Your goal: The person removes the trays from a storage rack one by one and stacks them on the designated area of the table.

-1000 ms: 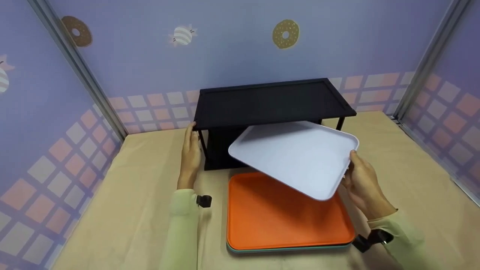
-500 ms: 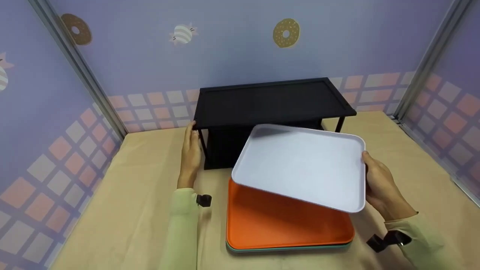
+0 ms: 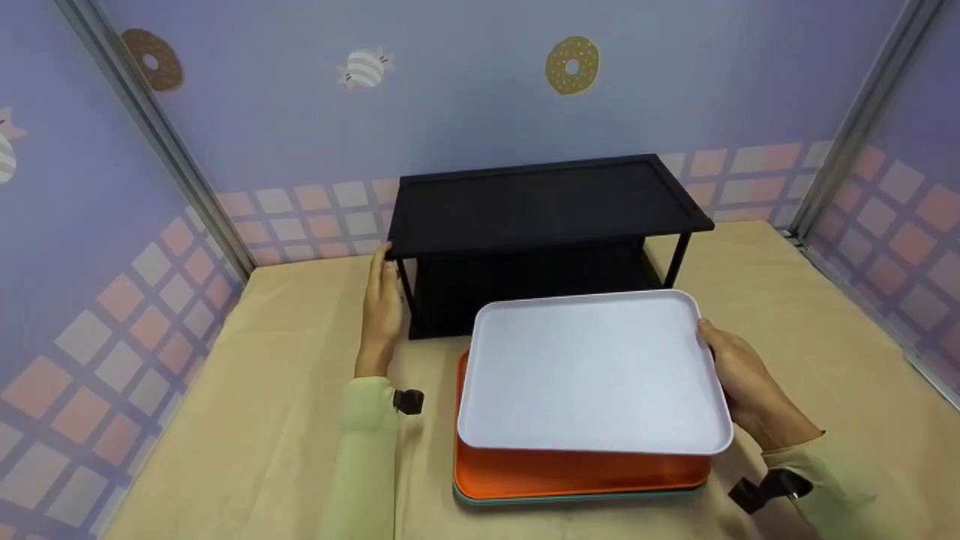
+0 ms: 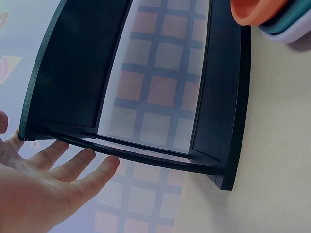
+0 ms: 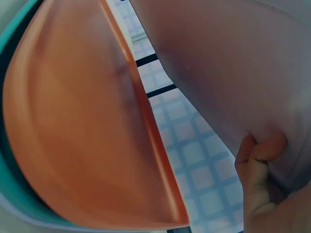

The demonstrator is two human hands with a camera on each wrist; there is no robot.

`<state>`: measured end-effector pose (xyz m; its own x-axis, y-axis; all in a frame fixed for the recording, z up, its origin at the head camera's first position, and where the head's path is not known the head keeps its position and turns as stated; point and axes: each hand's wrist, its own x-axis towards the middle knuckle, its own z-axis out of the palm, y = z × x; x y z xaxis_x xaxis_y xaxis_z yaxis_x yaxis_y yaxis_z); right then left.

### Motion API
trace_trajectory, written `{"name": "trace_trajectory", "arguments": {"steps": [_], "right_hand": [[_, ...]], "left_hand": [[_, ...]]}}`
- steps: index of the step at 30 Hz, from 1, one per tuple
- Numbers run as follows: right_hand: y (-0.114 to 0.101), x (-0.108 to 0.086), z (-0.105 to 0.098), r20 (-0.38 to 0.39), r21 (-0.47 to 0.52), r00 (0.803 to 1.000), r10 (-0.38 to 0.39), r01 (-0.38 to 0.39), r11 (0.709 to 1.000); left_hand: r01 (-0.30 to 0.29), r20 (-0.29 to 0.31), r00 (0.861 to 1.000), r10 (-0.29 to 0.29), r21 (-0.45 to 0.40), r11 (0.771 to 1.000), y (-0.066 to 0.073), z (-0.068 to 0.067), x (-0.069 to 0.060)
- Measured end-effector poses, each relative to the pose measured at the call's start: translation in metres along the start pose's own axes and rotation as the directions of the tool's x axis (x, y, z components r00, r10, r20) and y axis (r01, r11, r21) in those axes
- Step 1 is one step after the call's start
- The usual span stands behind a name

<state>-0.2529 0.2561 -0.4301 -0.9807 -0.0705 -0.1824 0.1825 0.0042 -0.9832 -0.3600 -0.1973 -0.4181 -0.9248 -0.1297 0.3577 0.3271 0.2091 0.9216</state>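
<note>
My right hand [image 3: 757, 386] grips the right edge of a white tray [image 3: 592, 375]. The tray hangs above an orange tray [image 3: 581, 476]; the right wrist view shows a gap between them and curled fingers [image 5: 268, 148] under the white tray. Below the orange tray [image 5: 77, 116] lies a teal tray [image 5: 17, 179], with a pale edge under it. My left hand [image 3: 381, 315] rests against the left side of a black two-tier rack [image 3: 547, 206]. Its fingers [image 4: 95, 177] are extended along the rack's side bar in the left wrist view, and the thumb is mostly cut off.
The rack stands at the back, close to the patterned rear wall [image 3: 480, 97]. Side walls with metal corner posts enclose the cloth-covered table [image 3: 262, 420]. Bare cloth shows left and right of the tray stack.
My right hand has drawn the white tray out from under the rack's top shelf, turned it level with the stack and brought it over the orange tray. The left hand has stayed put.
</note>
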Motion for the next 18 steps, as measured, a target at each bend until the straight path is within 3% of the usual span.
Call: {"name": "trace_trajectory", "arguments": {"steps": [18], "right_hand": [[0.012,0.007,0.005,0.060,-0.054,0.998,-0.009,0.012,0.998]], "left_hand": [[-0.013,0.009,1.000,0.013,0.002,1.000,0.000,0.000,0.000]]}}
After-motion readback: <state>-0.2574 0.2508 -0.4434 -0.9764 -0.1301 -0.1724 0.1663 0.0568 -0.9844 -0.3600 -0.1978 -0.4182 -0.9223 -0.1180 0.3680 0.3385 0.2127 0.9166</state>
